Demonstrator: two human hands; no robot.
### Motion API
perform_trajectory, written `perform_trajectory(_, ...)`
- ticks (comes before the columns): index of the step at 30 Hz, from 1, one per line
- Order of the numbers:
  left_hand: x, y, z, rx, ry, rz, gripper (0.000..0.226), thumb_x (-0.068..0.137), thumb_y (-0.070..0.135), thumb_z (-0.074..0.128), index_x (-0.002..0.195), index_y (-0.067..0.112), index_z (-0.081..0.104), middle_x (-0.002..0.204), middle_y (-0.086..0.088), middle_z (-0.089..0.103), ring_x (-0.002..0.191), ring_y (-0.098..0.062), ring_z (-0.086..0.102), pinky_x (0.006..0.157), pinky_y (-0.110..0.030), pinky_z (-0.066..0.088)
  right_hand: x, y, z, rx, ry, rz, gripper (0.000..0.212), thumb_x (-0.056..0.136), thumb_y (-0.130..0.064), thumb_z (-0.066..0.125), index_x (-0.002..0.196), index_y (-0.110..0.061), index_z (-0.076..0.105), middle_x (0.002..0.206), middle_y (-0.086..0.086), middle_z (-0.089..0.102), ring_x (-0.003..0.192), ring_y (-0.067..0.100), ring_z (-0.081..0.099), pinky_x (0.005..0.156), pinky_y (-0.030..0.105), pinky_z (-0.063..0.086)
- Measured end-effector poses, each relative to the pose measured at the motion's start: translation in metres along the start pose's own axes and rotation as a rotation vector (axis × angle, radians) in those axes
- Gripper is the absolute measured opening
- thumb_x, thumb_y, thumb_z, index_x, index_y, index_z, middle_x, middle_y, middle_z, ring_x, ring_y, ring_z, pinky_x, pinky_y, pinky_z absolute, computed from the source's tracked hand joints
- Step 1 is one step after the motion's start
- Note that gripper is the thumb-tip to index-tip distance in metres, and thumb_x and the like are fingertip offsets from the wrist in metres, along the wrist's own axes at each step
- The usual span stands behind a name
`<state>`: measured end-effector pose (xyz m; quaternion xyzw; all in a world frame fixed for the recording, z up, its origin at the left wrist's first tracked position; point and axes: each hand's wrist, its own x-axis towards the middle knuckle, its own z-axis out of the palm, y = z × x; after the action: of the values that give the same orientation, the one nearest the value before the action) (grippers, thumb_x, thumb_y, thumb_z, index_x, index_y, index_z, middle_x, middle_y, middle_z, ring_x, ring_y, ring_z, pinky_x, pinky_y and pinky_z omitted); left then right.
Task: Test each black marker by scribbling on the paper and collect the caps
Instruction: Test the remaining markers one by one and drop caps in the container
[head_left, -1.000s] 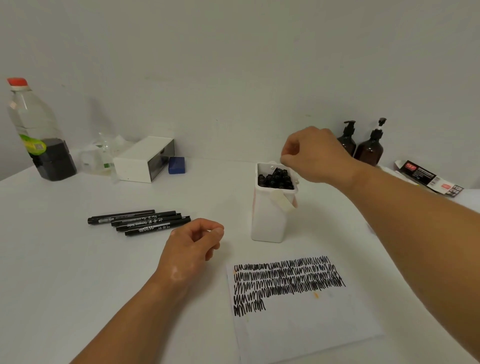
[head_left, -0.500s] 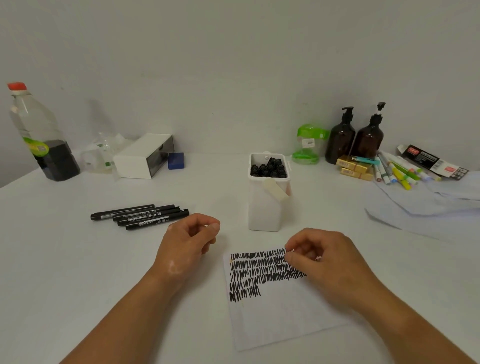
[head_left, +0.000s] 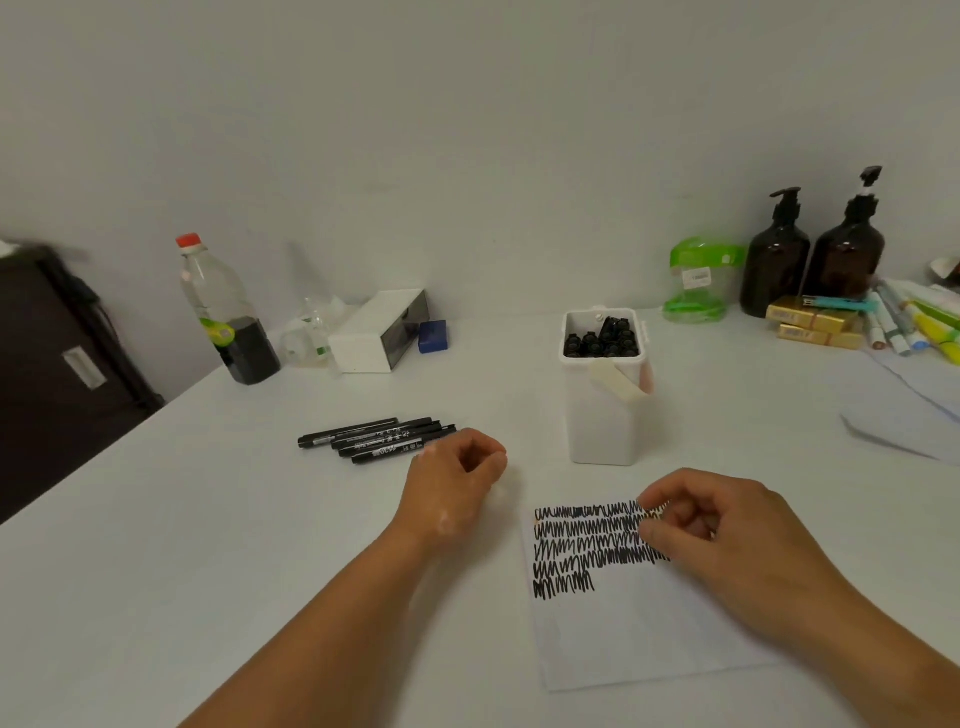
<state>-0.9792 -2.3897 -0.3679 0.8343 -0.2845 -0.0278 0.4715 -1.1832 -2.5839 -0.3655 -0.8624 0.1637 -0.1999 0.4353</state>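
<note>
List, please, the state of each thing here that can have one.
black markers, four lying flat side by side.
white container, upright, open-topped, full of black caps.
paper, flat, upper part scribbled.
left hand, loosely curled, holding nothing visible.
right hand, curled over the scribbles; grip unclear.
plastic bottle, upright, red cap on.

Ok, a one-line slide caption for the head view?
Left hand beside four black markers, right hand over the scribbled paper, white container of caps behind.
</note>
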Motion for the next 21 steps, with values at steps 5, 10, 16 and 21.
perform_trajectory(5,0.018,-0.024,-0.03,0.531,0.133,0.081,0.02,0.093,0.011,0.062,0.111,0.014,0.071,0.102,-0.001,0.065,0.094,-0.018,0.059,0.079,-0.019,0.042,-0.001,-0.003,0.002,0.007,-0.017,-0.015,0.027,0.077,-0.029,0.082,0.086,-0.051,0.07,0.07,-0.014,0.071,0.056,0.004,0.058,0.059,0.014,0.045)
perform_trajectory(10,0.022,-0.043,-0.043,0.788,0.148,0.117,0.034,0.091,0.007,0.058,0.123,0.016,0.066,0.115,-0.006,0.064,0.107,-0.029,0.054,0.093,-0.041,0.045,-0.002,-0.004,0.004,0.015,-0.025,-0.014,0.016,0.077,-0.027,0.082,0.08,-0.04,0.073,0.07,-0.013,0.072,0.057,0.008,0.06,0.06,0.016,0.047)
perform_trajectory(16,0.031,-0.047,-0.046,0.953,0.059,0.132,0.036,0.094,0.012,0.052,0.129,0.022,0.058,0.114,-0.001,0.059,0.104,-0.025,0.052,0.091,-0.039,0.038,-0.002,-0.004,0.002,0.015,-0.027,-0.005,0.013,0.078,-0.027,0.081,0.079,-0.038,0.074,0.07,-0.013,0.072,0.058,0.01,0.061,0.06,0.016,0.047)
perform_trajectory(21,0.036,-0.048,-0.046,0.932,0.034,0.103,0.032,0.097,0.018,0.053,0.127,0.021,0.062,0.115,-0.002,0.057,0.104,-0.027,0.057,0.093,-0.039,0.041,-0.002,-0.004,0.002,0.017,-0.032,-0.001,0.015,0.078,-0.027,0.082,0.08,-0.04,0.074,0.069,-0.013,0.072,0.057,0.009,0.06,0.058,0.015,0.046)
